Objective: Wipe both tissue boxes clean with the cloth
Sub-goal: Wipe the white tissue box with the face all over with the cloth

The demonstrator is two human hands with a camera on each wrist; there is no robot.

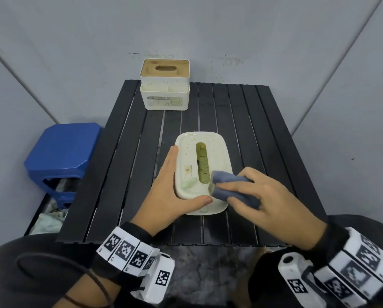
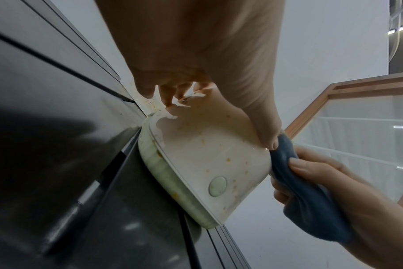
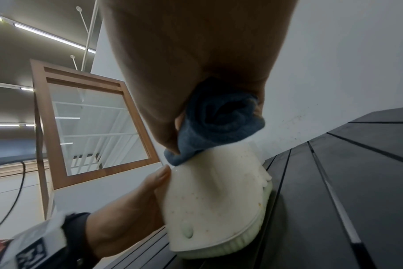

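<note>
A cream oval tissue box [image 1: 217, 152] with a long slot and speckled stains lies on the black slatted table [image 1: 252, 121], near the front. My left hand [image 1: 168, 185] braces its near-left corner, straight fingers along the left side and thumb [image 2: 265, 127] on the near edge. My right hand [image 1: 252, 192] grips a folded blue-grey cloth [image 1: 228, 185] and presses it on the lid's near-right part, beside the slot. The wrist views show the cloth [image 3: 219, 123] on the stained lid [image 3: 214, 200]. A second, square tissue box [image 1: 165, 85] with a wooden lid stands at the far left edge, also spotted.
A blue plastic stool [image 1: 61, 150] stands left of the table, with cloths in a bin under it. Grey walls close in behind and to the sides. Bare slats lie to the right of the near box and between the two boxes.
</note>
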